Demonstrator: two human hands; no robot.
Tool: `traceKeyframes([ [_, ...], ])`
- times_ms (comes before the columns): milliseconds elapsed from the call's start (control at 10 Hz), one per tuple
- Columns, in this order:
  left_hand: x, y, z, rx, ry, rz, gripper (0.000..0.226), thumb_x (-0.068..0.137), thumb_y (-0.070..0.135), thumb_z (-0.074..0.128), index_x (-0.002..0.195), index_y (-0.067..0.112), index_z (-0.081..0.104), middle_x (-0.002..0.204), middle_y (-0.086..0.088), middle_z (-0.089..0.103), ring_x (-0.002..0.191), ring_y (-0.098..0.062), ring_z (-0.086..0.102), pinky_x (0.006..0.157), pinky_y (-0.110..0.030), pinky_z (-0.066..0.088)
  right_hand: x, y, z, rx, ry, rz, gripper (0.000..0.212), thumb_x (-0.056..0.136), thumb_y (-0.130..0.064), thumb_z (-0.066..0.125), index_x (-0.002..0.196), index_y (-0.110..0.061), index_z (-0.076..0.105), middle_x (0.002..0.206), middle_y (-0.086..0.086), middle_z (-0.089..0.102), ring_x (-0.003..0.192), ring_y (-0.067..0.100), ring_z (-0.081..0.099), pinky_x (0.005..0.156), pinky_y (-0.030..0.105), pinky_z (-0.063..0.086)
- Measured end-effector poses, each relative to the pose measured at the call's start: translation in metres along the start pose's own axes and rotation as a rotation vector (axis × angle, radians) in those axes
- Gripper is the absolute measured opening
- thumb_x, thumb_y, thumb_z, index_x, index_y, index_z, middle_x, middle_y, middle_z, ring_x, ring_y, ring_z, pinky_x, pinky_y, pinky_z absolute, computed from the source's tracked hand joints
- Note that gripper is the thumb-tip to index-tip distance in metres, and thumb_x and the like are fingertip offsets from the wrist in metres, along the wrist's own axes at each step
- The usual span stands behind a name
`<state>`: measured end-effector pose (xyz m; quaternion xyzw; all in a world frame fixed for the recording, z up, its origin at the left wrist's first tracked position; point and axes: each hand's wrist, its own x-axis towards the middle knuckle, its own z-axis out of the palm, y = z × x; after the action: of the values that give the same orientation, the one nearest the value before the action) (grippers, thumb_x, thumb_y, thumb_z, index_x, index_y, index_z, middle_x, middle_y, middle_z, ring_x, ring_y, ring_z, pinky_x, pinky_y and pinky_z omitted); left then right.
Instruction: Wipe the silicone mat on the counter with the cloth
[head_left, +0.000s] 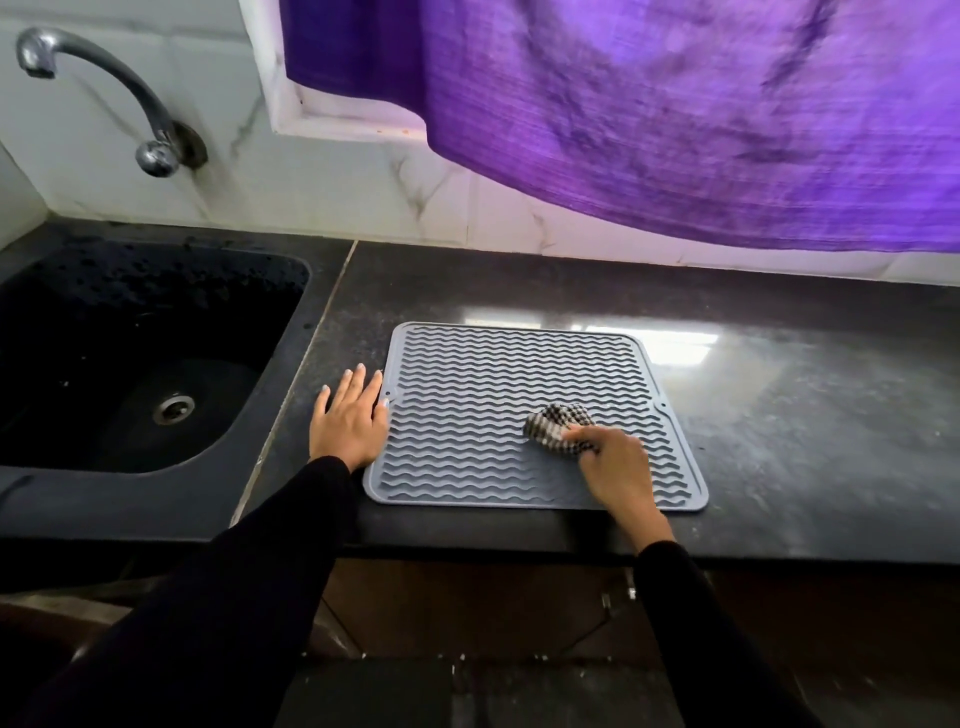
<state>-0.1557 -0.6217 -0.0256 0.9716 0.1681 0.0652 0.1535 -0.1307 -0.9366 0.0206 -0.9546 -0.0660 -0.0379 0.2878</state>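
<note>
Mat (498, 395): grey, wavy ridges, flat on the dark bench (779, 415), near edge almost at the bench front. Cloth (558, 423), checked and bunched, sits on the mat right of centre, toward the near half. Right hand (613, 465) grips the cloth's near end, fingers curled round it, wrist coming in over the mat's near right part. Left hand (350, 423) lies flat, fingers straight and spread, mostly on the bench at the mat's left edge, fingertips just on its rim; looks like it is pinning the mat.

Step in hand, as I judge: wiping mid-mat. To do it well, run strokes along the ridges so the cloth gets into the grooves, keep downward pressure, and keep the left hand pressing so the mat does not slide. A flatter cloth would cover more than this wad. Far half and left side probably need passes; cannot tell what is already clean.

Outward: sink (130, 374) left of the bench, tap (104, 83) above it, purple curtain (675, 130) behind.
</note>
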Motion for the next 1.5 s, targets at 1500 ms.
traceKeyframes([
  [1500, 0.003, -0.002, 0.000, 0.026, -0.019, 0.015, 0.051, 0.099, 0.036, 0.023, 0.147, 0.021, 0.022, 0.157, -0.003, 0.012, 0.145, -0.015, 0.006, 0.117, -0.041, 0.003, -0.036, 0.005, 0.010, -0.138, -0.044, -0.157, 0.060, 0.068, 0.005, 0.053, 0.117, -0.027, 0.066, 0.131, -0.011, 0.056, 0.129, 0.017, 0.043, 0.117, 0.031, 0.021],
])
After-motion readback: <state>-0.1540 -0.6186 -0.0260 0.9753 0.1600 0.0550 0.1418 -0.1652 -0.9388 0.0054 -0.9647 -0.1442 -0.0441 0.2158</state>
